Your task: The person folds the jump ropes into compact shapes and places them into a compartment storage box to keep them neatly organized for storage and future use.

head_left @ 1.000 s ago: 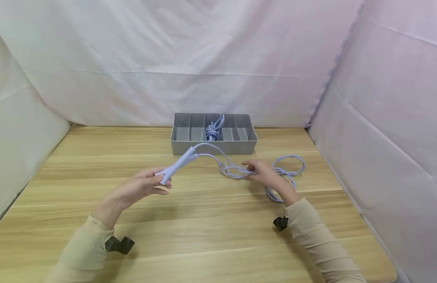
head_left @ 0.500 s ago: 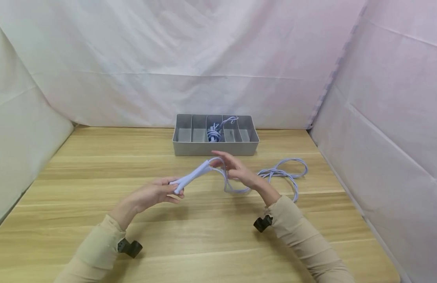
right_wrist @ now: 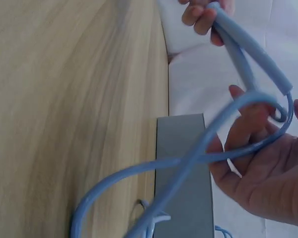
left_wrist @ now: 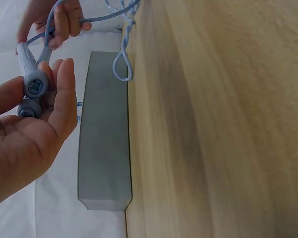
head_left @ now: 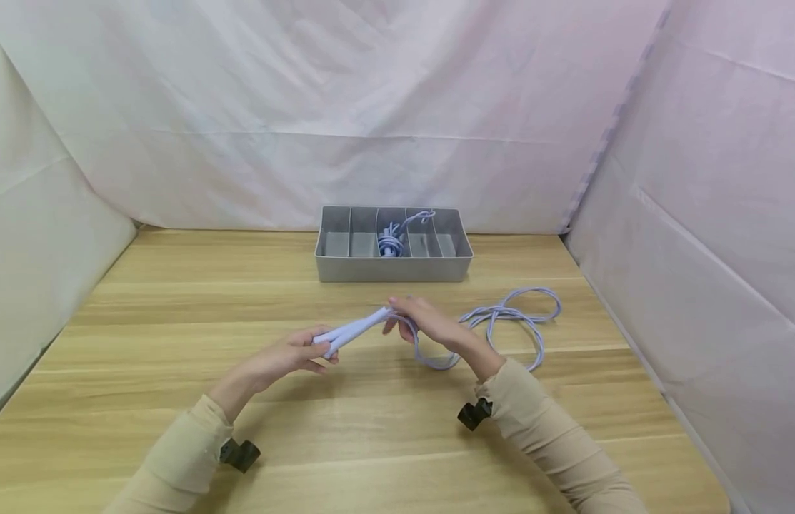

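A pale blue skipping rope spans both hands above the table. In the head view my left hand (head_left: 288, 359) grips its two handles (head_left: 351, 333) side by side near their ends, tilted up to the right. My right hand (head_left: 429, 325) is at the far ends of the handles, where the cord comes out. In the right wrist view the cord (right_wrist: 228, 154) runs across that hand's palm, its fingers (right_wrist: 246, 126) loosely bent and the thumb apart. From there the cord sags and lies in loose loops (head_left: 509, 312) on the table to the right.
Behind the hands stands a grey divided box (head_left: 394, 270) at the back of the table (head_left: 371, 442). In its middle compartment sits a wound bundle of blue cord (head_left: 391, 246), a loop of it reaching rightward. White cloth (head_left: 346, 171) hangs behind and at both sides.
My right hand has let go of the cord farther right and moved left to the handle ends. My left hand has brought the handles slightly right and lower.
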Demonstrator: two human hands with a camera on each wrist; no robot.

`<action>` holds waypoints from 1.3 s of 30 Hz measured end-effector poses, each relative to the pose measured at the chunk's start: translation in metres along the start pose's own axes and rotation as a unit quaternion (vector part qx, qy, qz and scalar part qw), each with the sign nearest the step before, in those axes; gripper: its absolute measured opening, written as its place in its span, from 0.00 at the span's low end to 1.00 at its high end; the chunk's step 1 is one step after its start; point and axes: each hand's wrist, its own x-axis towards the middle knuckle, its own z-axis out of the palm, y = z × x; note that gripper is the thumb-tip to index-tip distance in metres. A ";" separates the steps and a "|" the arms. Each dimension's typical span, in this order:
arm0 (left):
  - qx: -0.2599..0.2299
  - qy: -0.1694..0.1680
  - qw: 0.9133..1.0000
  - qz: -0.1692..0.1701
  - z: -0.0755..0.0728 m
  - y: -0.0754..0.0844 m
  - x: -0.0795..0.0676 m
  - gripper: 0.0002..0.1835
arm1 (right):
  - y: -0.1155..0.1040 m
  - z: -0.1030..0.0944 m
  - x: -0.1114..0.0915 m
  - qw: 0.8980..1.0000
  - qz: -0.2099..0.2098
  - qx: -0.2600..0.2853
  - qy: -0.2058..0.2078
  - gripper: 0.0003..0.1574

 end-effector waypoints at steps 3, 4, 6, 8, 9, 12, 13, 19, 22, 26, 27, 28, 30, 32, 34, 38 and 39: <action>0.008 -0.002 1.000 -0.009 0.003 -0.003 -0.001 0.23 | 0.001 0.002 0.000 1.000 0.019 0.005 0.025 0.31; 0.004 -0.008 1.000 -0.012 0.004 -0.004 -0.001 0.23 | 0.001 0.003 0.000 0.999 0.024 0.013 0.030 0.29; -0.005 -0.021 1.000 -0.016 0.005 -0.007 -0.001 0.22 | 0.001 0.004 0.000 0.999 0.027 0.025 0.032 0.25; -0.013 -0.036 0.999 -0.020 0.006 -0.009 -0.001 0.22 | 0.001 0.005 -0.001 0.998 0.028 0.040 0.028 0.22; -0.018 -0.044 0.999 -0.021 0.006 -0.009 0.000 0.22 | 0.001 0.005 -0.001 0.998 0.027 0.045 0.025 0.21; -0.032 -0.069 0.997 -0.019 0.006 -0.010 0.002 0.23 | 0.002 0.004 -0.001 0.998 0.023 0.047 0.024 0.20; -0.043 -0.079 0.996 -0.020 0.006 -0.009 0.002 0.23 | 0.002 0.004 -0.001 0.998 0.022 0.049 0.024 0.20; -0.092 -0.120 0.988 -0.036 0.011 -0.011 0.009 0.23 | 0.002 0.003 -0.001 0.999 0.010 0.042 0.020 0.19; -0.076 -0.103 0.991 -0.040 0.014 -0.011 0.010 0.24 | 0.001 0.003 -0.001 0.999 0.013 0.039 0.017 0.19; -0.025 -0.081 0.996 -0.035 0.019 -0.011 0.010 0.24 | -0.002 0.000 -0.003 0.999 0.010 0.037 0.009 0.19; -0.014 -0.079 0.996 -0.032 0.020 -0.010 0.010 0.24 | -0.002 -0.001 -0.004 0.999 0.008 0.035 0.006 0.19; -0.005 -0.080 0.996 -0.030 0.020 -0.010 0.010 0.23 | -0.002 -0.002 -0.004 0.999 0.005 0.033 0.003 0.19; 0.005 -0.083 0.996 -0.026 0.021 -0.009 0.010 0.22 | -0.003 -0.005 -0.005 1.000 0.001 0.030 -0.006 0.19; 0.007 -0.087 0.996 -0.022 0.021 -0.009 0.009 0.19 | -0.003 -0.008 -0.006 0.999 -0.002 0.033 -0.015 0.19; 0.007 -0.088 0.996 -0.022 0.021 -0.009 0.009 0.19 | -0.003 -0.010 -0.007 0.999 0.000 0.035 -0.018 0.19; 0.001 -0.094 0.995 -0.018 0.023 -0.010 0.009 0.21 | -0.005 -0.012 -0.007 0.999 0.010 0.039 -0.002 0.18; 0.000 -0.096 0.995 -0.017 0.024 -0.010 0.010 0.22 | -0.005 -0.012 -0.008 0.999 0.011 0.037 0.006 0.19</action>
